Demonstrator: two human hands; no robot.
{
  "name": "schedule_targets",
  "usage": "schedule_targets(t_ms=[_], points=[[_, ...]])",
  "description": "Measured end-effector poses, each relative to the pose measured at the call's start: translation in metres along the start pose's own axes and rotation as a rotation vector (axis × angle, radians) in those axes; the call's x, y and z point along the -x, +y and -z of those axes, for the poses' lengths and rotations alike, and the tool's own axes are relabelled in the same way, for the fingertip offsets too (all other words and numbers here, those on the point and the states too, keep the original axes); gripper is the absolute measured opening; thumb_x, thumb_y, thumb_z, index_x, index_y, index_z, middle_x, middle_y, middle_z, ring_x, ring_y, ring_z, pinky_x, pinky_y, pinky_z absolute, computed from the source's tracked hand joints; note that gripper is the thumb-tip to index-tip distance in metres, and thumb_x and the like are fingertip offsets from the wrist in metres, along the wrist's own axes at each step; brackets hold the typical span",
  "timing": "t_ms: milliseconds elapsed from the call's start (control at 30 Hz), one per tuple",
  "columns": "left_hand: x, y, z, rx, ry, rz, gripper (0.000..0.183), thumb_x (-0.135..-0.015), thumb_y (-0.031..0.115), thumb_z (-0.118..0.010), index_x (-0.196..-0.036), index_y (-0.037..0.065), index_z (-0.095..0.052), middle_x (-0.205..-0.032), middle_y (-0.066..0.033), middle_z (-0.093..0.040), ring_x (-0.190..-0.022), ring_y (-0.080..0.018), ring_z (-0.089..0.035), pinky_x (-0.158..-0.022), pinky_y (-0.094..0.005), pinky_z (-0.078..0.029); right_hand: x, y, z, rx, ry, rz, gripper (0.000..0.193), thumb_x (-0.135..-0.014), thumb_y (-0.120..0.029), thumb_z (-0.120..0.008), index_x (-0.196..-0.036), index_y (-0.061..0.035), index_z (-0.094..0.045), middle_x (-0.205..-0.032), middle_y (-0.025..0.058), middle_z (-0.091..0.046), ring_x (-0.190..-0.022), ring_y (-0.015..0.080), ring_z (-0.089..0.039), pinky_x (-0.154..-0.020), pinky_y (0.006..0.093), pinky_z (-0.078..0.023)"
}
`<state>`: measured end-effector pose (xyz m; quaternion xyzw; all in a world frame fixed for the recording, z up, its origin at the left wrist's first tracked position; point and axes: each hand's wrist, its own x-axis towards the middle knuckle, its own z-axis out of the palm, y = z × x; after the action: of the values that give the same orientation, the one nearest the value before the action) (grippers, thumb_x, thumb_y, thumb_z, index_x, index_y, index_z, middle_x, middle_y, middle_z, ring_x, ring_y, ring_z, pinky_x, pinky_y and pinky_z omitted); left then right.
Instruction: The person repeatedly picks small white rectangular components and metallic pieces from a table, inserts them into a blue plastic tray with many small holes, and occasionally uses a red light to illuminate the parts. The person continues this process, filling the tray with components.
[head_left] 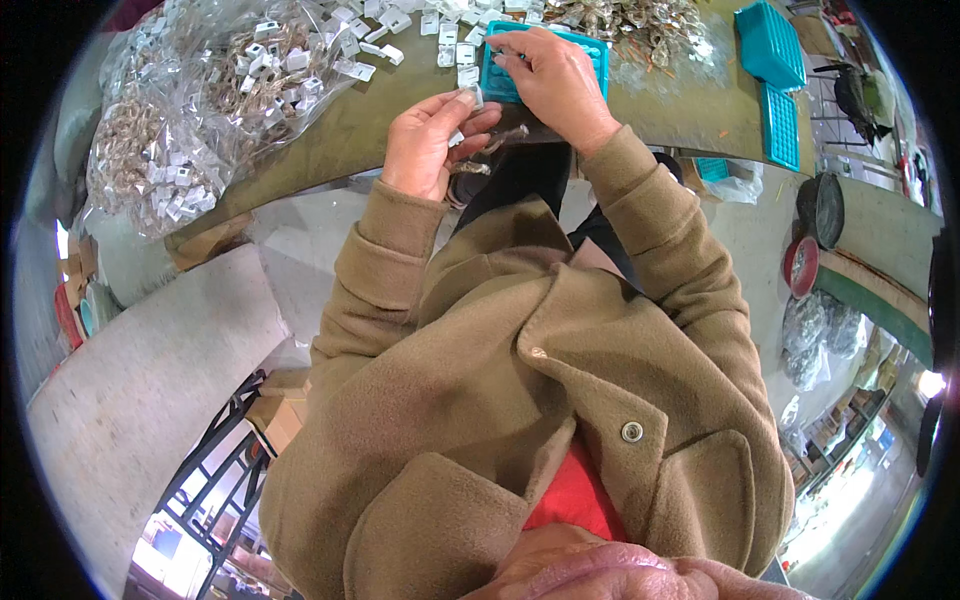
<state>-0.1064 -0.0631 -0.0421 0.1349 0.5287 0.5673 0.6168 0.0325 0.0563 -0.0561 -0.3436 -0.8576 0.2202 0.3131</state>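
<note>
My left hand [428, 142] is closed around small white plastic pieces [473, 96], one pinched between thumb and forefinger and another showing at the fingers. Short bundled clear-brown cords [505, 139] hang beside its fingertips. My right hand [556, 84] reaches over a teal ridged tray [602, 62] at the table's near edge. Its thumb and fingers are bent together at the tray's left side, and whatever they hold is hidden. Several loose white pieces [467, 53] lie in rows just left of the tray.
A big clear plastic bag [290, 110] of white pieces and coiled cords covers the table's left. More clear-brown parts [650, 25] are heaped behind the tray. Teal trays [770, 45] stand at the right table edge. A black tub [822, 210] and red basin [801, 266] sit further right.
</note>
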Motion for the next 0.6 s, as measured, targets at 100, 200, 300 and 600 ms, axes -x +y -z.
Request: schedule_targets(t_ms=[100,200,300,600], points=[[-0.001,0.003,0.004,0.083,-0.038,0.009,0.021,-0.095,0.012,-0.056,-0.11,-0.001,-0.061,-0.105,-0.0123,-0.069,-0.093,-0.0137,-0.068,-0.069,-0.0208,-0.057,0.002,0.0,-0.004,0.027,-0.009,0.021,0.012,-0.086,-0.016,-0.061,-0.093,-0.0091,-0.069,-0.083,0.0122,-0.063,-0.078,0.0342,-0.062,-0.067,0.0442,-0.049],[-0.003,0.005,0.007,0.058,-0.077,-0.006,0.021,-0.095,0.011,-0.054,-0.11,-0.002,-0.06,-0.108,-0.0145,-0.068,-0.096,-0.0164,-0.068,-0.07,-0.0216,-0.057,0.004,0.002,-0.003,0.095,-0.043,0.034,0.018,-0.086,-0.015,-0.062,-0.101,-0.0072,-0.068,-0.087,0.0112,-0.064,-0.082,0.0319,-0.062,-0.069,0.039,-0.05],[-0.003,0.005,0.007,0.039,-0.073,-0.024,0.023,-0.095,0.01,-0.055,-0.113,-0.003,-0.059,-0.109,-0.0143,-0.068,-0.096,-0.0173,-0.068,-0.071,-0.0217,-0.057,0.004,-0.001,0.003,0.164,-0.048,0.092,0.017,-0.087,-0.016,-0.062,-0.099,-0.0053,-0.066,-0.088,0.0109,-0.064,-0.083,0.0327,-0.062,-0.069,0.0402,-0.05],[0.003,0.003,0.003,0.015,-0.071,-0.062,0.03,-0.091,0.011,-0.062,-0.119,-0.001,-0.059,-0.102,-0.0078,-0.068,-0.09,-0.0141,-0.068,-0.069,-0.0224,-0.055,0.016,-0.036,0.016,-0.208,-0.023,0.121,0.015,-0.082,-0.012,-0.067,-0.092,-0.0048,-0.06,-0.076,0.0102,-0.057,-0.07,0.0287,-0.06,-0.061,0.0362,-0.049]])
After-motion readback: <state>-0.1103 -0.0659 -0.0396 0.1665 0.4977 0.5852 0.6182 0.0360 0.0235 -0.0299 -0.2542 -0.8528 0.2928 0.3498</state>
